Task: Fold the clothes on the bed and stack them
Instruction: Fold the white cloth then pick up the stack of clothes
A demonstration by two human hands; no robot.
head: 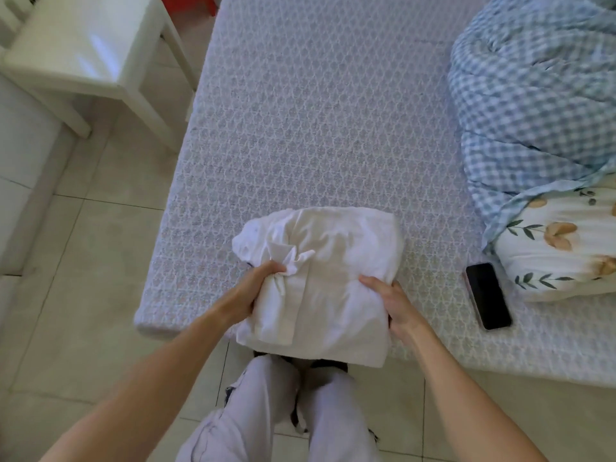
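Observation:
A white garment [333,278], folded into a thick rough rectangle, lies at the near edge of the bed [316,111] and hangs slightly over it. My left hand [253,291] grips its left side, where the cloth is bunched into a knot-like tuft. My right hand [393,305] holds its right edge, thumb on top and fingers underneath. The patterned mattress beyond the bundle carries no other clothes in view.
A black phone [488,295] lies on the bed right of the garment. A blue checked quilt [533,95] and a floral pillow [560,248] fill the right side. A white side table [93,51] stands on the tiled floor at left.

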